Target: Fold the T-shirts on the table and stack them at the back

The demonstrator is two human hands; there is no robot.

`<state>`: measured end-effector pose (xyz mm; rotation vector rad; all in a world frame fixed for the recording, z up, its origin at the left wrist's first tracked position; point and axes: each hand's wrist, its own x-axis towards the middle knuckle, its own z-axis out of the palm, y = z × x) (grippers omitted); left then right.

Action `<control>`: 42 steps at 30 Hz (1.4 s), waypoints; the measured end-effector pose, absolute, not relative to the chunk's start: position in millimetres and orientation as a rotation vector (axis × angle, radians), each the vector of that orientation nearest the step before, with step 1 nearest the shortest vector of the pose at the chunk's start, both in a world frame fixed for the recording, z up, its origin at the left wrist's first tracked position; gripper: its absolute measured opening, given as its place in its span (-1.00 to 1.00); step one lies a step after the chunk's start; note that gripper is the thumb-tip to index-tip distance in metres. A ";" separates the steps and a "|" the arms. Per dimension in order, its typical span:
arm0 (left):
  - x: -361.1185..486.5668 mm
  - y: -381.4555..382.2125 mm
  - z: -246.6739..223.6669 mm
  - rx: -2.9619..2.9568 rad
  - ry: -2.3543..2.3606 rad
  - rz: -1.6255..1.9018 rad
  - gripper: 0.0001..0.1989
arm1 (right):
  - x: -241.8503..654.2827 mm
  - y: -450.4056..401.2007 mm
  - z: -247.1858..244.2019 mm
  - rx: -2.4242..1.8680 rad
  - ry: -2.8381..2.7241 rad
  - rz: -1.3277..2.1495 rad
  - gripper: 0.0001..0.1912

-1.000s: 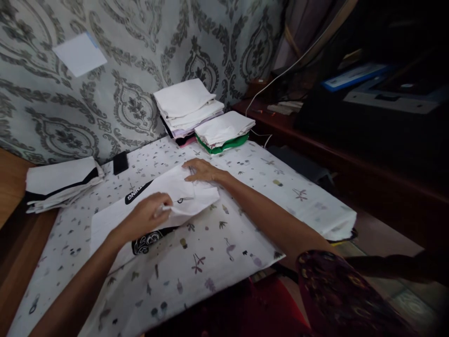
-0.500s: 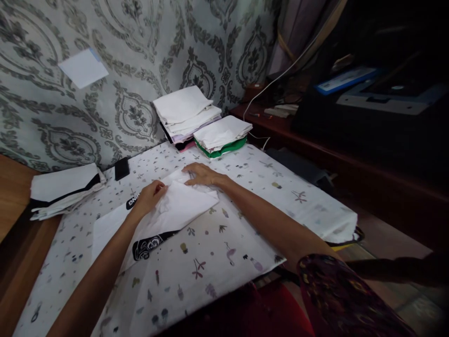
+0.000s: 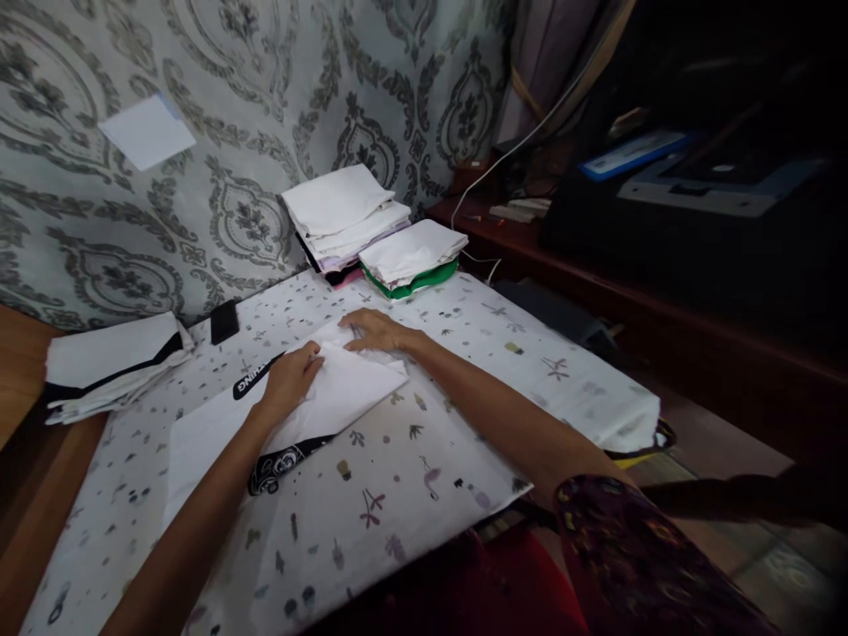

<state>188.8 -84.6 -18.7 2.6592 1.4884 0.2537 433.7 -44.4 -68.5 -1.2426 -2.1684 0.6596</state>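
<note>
A white cloth (image 3: 358, 389) with black printed patches and white lettering lies partly folded on the patterned tabletop. My left hand (image 3: 293, 375) rests on the middle of it, fingers bent against the fabric. At the cloth's far edge, my right hand (image 3: 374, 330) lies with thumb and fingers spread apart, touching the fabric. The cloth is rumpled between the two hands, and my left forearm covers part of its near side.
Folded white cloths stand in a tall stack (image 3: 341, 212) and a lower, green-edged stack (image 3: 414, 252) at the back. Another folded pile (image 3: 112, 353) lies left, beside a black phone (image 3: 223, 322). A dark red desk (image 3: 662, 336) is at the right.
My left hand has turned and flattened somewhat against the cloth, its fingertips shifting slightly right. My right hand stays at the far edge. The whole view has shifted a little.
</note>
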 end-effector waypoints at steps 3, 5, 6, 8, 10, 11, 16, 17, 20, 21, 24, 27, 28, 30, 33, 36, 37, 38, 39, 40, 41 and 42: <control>189.9 -84.2 -20.8 2.700 1.491 0.223 -0.79 | 432.0 -46.0 -67.8 -1.216 -2.114 0.676 -0.57; 189.5 -83.9 -20.2 2.691 1.503 0.218 -0.79 | 429.7 -49.4 -60.9 -1.229 -2.017 0.643 -0.68; 189.0 -83.7 -19.8 2.680 1.506 0.220 -0.79 | 428.5 -52.7 -55.1 -1.256 -1.970 0.593 -0.71; 187.6 -83.2 -19.6 2.660 1.499 0.240 -0.79 | 427.4 -64.7 -40.3 -1.358 -1.912 0.445 -0.74; 186.3 -82.5 -20.6 2.644 1.487 0.276 -0.78 | 428.7 -85.4 -25.5 -1.506 -1.924 0.339 -0.78; 185.8 -82.1 -21.4 2.635 1.485 0.297 -0.77 | 430.2 -98.9 -19.9 -1.584 -1.946 0.327 -0.78; 184.7 -81.2 -24.8 2.590 1.465 0.344 -0.77 | 437.6 -170.3 -19.3 -1.817 -1.946 0.422 -0.79; 184.6 -81.4 -24.8 2.587 1.463 0.347 -0.77 | 437.8 -180.1 -23.0 -1.857 -1.911 0.451 -0.84; 184.6 -82.8 -23.1 2.572 1.462 0.369 -0.77 | 436.4 -195.6 -34.1 -1.893 -1.841 0.519 -0.95; 184.7 -83.3 -22.0 2.566 1.461 0.376 -0.77 | 435.8 -197.1 -36.8 -1.878 -1.832 0.524 -0.95; 185.3 -84.3 -18.6 2.564 1.468 0.385 -0.74 | 435.0 -197.9 -40.8 -1.818 -1.811 0.508 -0.90; 186.9 -83.3 -17.7 2.598 1.527 0.340 -0.71 | 435.7 -199.5 -41.2 -1.753 -1.796 0.474 -0.90; 187.7 -82.6 -18.3 2.628 1.554 0.293 -0.70 | 436.0 -200.6 -41.4 -1.743 -1.795 0.469 -0.91; 189.6 -81.3 -20.4 2.701 1.605 0.167 -0.69 | 436.8 -202.8 -41.9 -1.752 -1.805 0.472 -0.92; 192.0 -80.9 -23.6 2.756 1.647 0.042 -0.68 | 437.7 -204.1 -41.5 -1.790 -1.843 0.470 -0.93; 192.3 -84.9 -23.9 2.740 1.663 0.139 -0.70 | 433.8 -197.9 -35.5 -1.748 -1.881 0.379 -0.90; 191.8 -87.6 -23.5 2.739 1.665 0.210 -0.70 | 429.8 -193.0 -32.1 -1.694 -1.904 0.336 -0.87; 191.2 -90.9 -23.3 2.740 1.661 0.283 -0.71 | 424.0 -186.6 -28.5 -1.619 -1.939 0.302 -0.83; 190.3 -94.9 -23.5 2.746 1.643 0.343 -0.71 | 416.3 -178.5 -25.2 -1.528 -1.988 0.282 -0.78; 189.2 -99.2 -24.4 2.757 1.608 0.382 -0.70 | 406.9 -169.1 -22.7 -1.432 -2.043 0.276 -0.73; 187.9 -103.9 -26.2 2.765 1.566 0.396 -0.68 | 396.2 -158.8 -21.5 -1.343 -2.098 0.278 -0.67; 186.4 -108.7 -29.0 2.763 1.529 0.388 -0.65 | 384.8 -148.1 -22.2 -1.274 -2.148 0.285 -0.62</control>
